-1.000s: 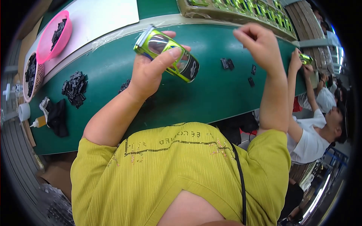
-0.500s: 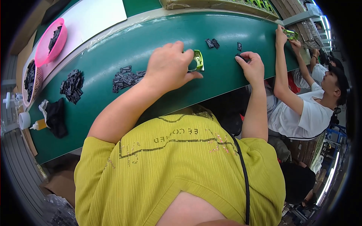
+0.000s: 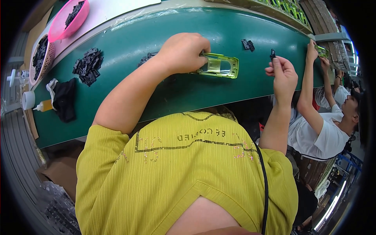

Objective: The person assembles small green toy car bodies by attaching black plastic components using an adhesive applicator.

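My left hand (image 3: 187,53) is closed around one end of a clear-green plastic toy car body (image 3: 221,65), held with its length pointing right. Its fingers cover that end of the shell. To the right, my right hand (image 3: 282,74) has thumb and fingers pinched at a small black plastic part (image 3: 273,55). I cannot tell whether a second part lies on the table just behind it. A few similar black parts (image 3: 247,45) lie between the two hands, farther back. Behind my left forearm, a pile of black parts (image 3: 146,58) is partly hidden.
On the green table (image 3: 129,92), another black-part pile (image 3: 88,66) lies left, near a black cloth (image 3: 64,100) and a glue-like bottle (image 3: 44,105). A pink bowl (image 3: 80,21) and basket (image 3: 47,58) hold black parts. A co-worker (image 3: 323,131) handles a green shell at right.
The view has shifted, so the table things appear farther right. The green car body has turned from nearly edge-on to showing its length. My right hand's fingers have curled in more.
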`<state>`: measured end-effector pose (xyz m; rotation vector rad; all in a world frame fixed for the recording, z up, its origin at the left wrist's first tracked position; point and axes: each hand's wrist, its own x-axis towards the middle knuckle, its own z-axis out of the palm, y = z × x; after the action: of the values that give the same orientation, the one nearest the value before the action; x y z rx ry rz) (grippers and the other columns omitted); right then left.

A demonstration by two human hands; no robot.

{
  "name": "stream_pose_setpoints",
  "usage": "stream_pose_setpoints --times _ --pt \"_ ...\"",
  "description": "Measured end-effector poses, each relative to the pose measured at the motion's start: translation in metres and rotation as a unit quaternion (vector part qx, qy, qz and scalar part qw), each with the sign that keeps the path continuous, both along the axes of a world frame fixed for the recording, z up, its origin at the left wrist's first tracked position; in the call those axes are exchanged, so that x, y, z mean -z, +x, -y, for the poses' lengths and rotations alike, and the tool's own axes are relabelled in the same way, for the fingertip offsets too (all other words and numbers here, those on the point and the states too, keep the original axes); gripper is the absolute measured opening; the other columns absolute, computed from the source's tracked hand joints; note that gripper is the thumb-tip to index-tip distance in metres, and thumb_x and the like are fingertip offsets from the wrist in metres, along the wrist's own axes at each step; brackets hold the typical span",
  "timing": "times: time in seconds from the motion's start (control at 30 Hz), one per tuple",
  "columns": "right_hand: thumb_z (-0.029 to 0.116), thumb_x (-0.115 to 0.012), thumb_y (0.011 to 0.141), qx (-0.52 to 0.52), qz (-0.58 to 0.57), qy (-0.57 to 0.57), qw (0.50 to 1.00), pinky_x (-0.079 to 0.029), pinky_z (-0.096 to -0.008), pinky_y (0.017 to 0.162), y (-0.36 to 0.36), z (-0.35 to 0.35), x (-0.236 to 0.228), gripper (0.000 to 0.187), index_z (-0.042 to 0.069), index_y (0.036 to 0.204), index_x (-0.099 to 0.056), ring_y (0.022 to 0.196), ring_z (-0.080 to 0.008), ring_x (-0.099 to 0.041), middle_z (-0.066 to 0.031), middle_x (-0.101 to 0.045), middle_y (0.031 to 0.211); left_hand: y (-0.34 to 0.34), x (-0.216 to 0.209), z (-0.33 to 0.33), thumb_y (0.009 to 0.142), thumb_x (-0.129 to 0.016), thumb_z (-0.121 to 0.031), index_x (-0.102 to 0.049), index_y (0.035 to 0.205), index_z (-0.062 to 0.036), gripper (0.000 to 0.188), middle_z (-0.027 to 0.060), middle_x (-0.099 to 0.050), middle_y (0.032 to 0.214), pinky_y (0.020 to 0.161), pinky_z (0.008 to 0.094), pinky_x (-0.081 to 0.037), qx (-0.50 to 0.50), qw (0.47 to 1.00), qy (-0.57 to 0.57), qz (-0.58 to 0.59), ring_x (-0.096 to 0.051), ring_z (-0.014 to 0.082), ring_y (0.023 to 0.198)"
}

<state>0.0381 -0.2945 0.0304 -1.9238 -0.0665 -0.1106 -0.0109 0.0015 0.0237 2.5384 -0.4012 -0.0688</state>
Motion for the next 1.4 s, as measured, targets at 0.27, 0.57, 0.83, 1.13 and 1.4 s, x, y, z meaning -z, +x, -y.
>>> stream_pose_setpoints --times 0.27,0.57,0.83,1.13,1.4 --pt "-0.003 -0.064 0.084 -0.234 0.115 -0.044 0.964 -0.048 -0.0218 0.067 -0.034 -0.061 -0.009 0.017 0.000 0.100 -0.068 0.074 -0.0116 -0.062 -0.0050 -0.062 0.089 0.001 0.012 0.002 0.073 -0.070 -0.015 -0.068 0.096 -0.0048 0.025 0.0131 -0.064 0.088 0.071 0.0378 -0.050 -0.003 0.997 -0.072 0.018 -0.062 0.0301 0.082" --pt "0.005 -0.072 0.073 -0.208 0.259 -0.213 0.919 -0.048 -0.0322 0.057 -0.030 -0.100 0.013 0.007 0.006 0.079 -0.068 0.063 -0.0237 -0.060 -0.0078 -0.062 0.073 0.002 0.016 0.002 0.068 -0.075 -0.010 -0.062 0.090 -0.0010 0.026 0.0141 -0.061 0.084 0.071 0.0376 -0.049 -0.011 0.989 -0.141 0.033 -0.060 0.0309 0.080" --pt "0.006 -0.073 0.072 -0.183 0.271 -0.213 0.921 -0.048 -0.0318 0.056 -0.029 -0.106 0.019 0.007 0.008 0.078 -0.071 0.062 -0.0226 -0.061 -0.0065 -0.062 0.072 0.003 0.013 0.003 0.069 -0.074 -0.010 -0.063 0.087 -0.0006 0.023 0.0145 -0.062 0.082 0.068 0.0375 -0.050 -0.018 0.989 -0.149 0.014 -0.061 0.0304 0.077" --pt "0.005 -0.072 0.071 -0.188 0.318 -0.222 0.903 -0.049 -0.0326 0.055 -0.025 -0.108 0.023 0.006 0.007 0.075 -0.069 0.061 -0.0245 -0.061 -0.0072 -0.062 0.069 0.008 0.016 0.003 0.068 -0.070 -0.008 -0.065 0.082 -0.0015 0.016 0.0161 -0.065 0.082 0.069 0.0414 -0.050 -0.011 0.989 -0.139 0.047 -0.063 0.0343 0.079" --pt "0.006 -0.074 0.068 -0.169 0.354 -0.227 0.891 -0.047 -0.0349 0.056 -0.027 -0.107 0.027 0.014 0.008 0.079 -0.066 0.061 -0.0256 -0.059 -0.0063 -0.061 0.068 0.010 0.011 0.001 0.069 -0.071 -0.009 -0.067 0.084 -0.0014 0.017 0.0153 -0.064 0.079 0.067 0.0364 -0.051 0.000 0.987 -0.153 0.047 -0.063 0.0302 0.074"
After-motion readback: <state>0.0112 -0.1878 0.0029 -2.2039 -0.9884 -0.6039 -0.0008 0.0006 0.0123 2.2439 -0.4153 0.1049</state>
